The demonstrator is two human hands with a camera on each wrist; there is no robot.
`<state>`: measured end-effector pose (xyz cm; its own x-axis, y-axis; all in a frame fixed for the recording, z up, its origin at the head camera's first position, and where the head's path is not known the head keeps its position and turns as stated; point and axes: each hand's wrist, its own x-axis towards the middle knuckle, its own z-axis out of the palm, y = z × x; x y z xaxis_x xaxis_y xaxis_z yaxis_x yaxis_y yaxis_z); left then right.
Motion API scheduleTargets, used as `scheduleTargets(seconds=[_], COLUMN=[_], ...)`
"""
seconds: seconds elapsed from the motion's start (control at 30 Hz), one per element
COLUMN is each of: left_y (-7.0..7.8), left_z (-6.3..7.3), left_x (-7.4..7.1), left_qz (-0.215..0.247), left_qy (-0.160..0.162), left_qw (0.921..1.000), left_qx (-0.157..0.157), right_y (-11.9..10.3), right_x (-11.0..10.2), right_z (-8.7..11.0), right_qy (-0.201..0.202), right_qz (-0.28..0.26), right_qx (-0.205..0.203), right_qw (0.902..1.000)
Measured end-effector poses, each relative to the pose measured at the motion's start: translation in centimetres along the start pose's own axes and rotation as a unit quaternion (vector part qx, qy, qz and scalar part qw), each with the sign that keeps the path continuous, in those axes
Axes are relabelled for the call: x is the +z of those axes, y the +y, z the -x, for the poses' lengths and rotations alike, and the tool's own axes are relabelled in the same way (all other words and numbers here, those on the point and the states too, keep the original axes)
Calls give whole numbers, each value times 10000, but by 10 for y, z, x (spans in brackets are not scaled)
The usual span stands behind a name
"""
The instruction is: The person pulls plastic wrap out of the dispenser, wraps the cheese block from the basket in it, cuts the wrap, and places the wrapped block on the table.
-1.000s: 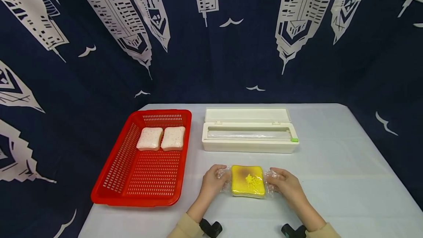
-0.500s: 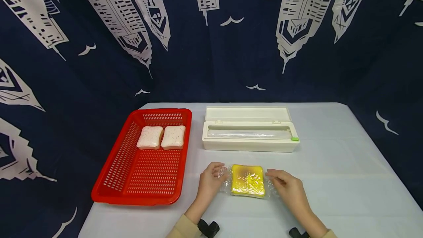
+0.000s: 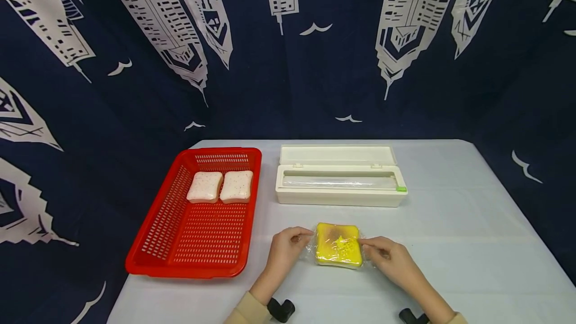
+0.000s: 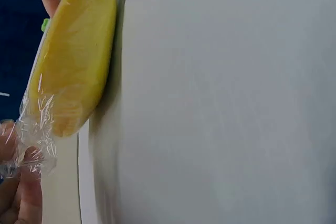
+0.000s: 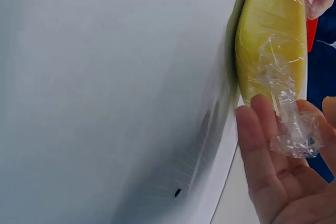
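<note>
A yellow, browned slice shaped like toast (image 3: 338,246), wrapped in clear cling film, lies in front of the person between both hands. At its left side, the left hand (image 3: 284,250) pinches the gathered film end (image 4: 39,140) between thumb and finger. The right hand (image 3: 390,258) is at the opposite side, its index fingertip touching the slice's right edge in the head view. In the right wrist view its fingers (image 5: 253,129) lie under and around the twisted film tail (image 5: 299,135), with the thumb apart from it.
A red perforated basket (image 3: 148,259) on the left holds two pale bread-shaped slices (image 3: 204,187) (image 3: 236,187). Behind the wrapped slice stands a white cling film dispenser (image 3: 337,198), its lid up and roll visible. A white cloth covers the table (image 3: 486,244); a dark patterned curtain (image 3: 288,79) hangs behind.
The right hand draws back from the film, then comes in again to the slice's right edge. The left hand shifts slightly at the left film end. The wrapped slice stays nearly in place.
</note>
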<state>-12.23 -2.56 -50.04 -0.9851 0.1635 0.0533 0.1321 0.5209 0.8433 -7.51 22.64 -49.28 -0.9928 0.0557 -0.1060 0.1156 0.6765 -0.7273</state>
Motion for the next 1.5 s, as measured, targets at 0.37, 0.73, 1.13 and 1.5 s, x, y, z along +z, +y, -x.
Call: scheduleTargets(seconds=[0.37,0.73,1.13,1.5], left_y=[2,-2,1,6], left_z=[0,-6,-2,1], left_x=[-8,0,9,12], left_qz=[-1875,635,617,627], left_qy=[-514,-1000,-134,-126], left_qw=[9688,9826,9938,9945], left_qx=[1535,-1429,-917,-834], right_y=[5,7,1,-27], right_x=[-3,-3,-5,1], right_z=[-4,-11,-10,-4], right_qy=[91,-344,13,-96], right_qz=[-647,-1205,-1698,-2284], right_qx=[430,1760,1962,1822], right_qw=[9969,9764,9657,9563])
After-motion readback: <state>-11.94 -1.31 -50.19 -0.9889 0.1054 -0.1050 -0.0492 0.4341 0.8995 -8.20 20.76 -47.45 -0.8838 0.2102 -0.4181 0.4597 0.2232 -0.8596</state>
